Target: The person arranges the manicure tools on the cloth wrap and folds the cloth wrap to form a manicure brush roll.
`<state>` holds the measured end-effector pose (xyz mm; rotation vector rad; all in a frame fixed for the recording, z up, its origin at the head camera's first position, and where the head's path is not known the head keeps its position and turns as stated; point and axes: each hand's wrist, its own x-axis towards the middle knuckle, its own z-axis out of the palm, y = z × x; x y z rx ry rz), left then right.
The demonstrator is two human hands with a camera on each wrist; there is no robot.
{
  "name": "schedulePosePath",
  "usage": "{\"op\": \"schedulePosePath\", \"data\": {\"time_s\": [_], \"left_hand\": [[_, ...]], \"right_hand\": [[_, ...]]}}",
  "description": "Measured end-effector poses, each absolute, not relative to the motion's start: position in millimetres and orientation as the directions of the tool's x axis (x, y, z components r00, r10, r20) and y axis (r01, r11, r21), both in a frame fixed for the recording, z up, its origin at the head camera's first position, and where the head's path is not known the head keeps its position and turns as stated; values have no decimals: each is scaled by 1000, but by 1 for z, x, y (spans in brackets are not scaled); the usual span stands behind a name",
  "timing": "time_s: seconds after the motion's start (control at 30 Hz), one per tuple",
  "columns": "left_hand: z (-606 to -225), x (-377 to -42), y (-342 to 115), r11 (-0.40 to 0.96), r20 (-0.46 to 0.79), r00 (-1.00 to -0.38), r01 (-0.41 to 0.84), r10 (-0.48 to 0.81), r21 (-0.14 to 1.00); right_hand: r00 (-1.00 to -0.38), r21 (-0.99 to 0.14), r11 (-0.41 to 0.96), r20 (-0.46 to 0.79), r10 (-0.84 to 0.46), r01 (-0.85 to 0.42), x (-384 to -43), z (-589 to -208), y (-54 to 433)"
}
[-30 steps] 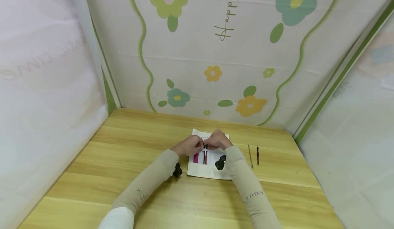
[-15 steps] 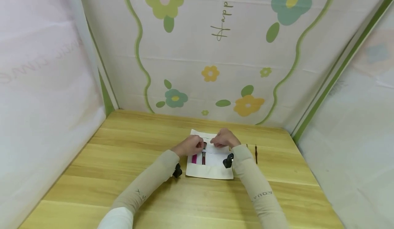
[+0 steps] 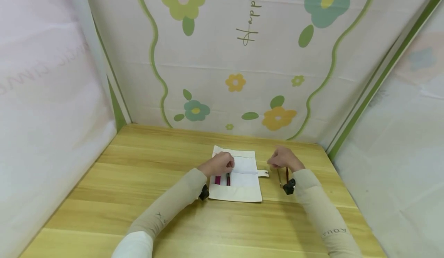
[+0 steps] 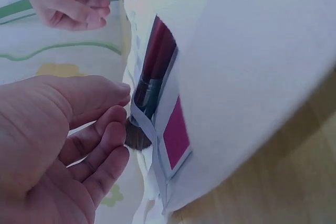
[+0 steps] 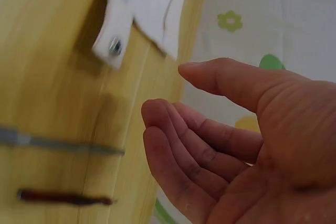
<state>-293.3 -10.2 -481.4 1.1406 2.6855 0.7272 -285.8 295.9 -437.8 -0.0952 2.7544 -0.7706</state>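
Note:
A white fabric brush roll (image 3: 243,193) lies unfolded on the table. In it, a makeup brush (image 4: 155,64) with a dark red handle and brown bristles passes under a white elastic band (image 4: 143,118). Beside the brush shows a flat magenta piece (image 4: 177,136). My left hand (image 3: 221,163) is over the roll's left part, fingers loosely bent and fingertips right at the band and bristles. My right hand (image 3: 283,158) hovers right of the roll, fingers relaxed around nothing. Below it lie a thin metallic tool (image 5: 63,144) and a slim dark red tool (image 5: 63,198).
A closure tab (image 3: 263,173) with a metal snap sticks out from the roll's right side. The wooden table (image 3: 166,146) ends at a white flowered fabric wall (image 3: 208,65) behind. Fabric walls also stand on the left and right.
My right hand has left the brush and moved right, off the roll to above the two loose tools. My left hand has stayed near the band. The brush remains in the roll.

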Motion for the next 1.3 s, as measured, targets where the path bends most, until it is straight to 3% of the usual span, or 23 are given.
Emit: {"op": "schedulePosePath", "data": {"time_s": [0.37, 0.8, 1.03, 1.3], "left_hand": [[-483, -294, -1, 630, 51, -714, 647, 698, 429], [-487, -297, 1, 605, 75, -694, 671, 716, 430], [-483, -294, 2, 596, 74, -696, 661, 715, 456], [-486, -292, 0, 593, 59, -714, 623, 698, 510]], "right_hand": [[-976, -458, 887, -215, -44, 61, -278, -459, 330], [-965, -464, 873, -261, 26, 149, -285, -464, 324], [-945, -489, 831, -300, 127, 267, -291, -468, 321], [-945, -487, 831, -302, 130, 269, -296, -470, 331]]}}
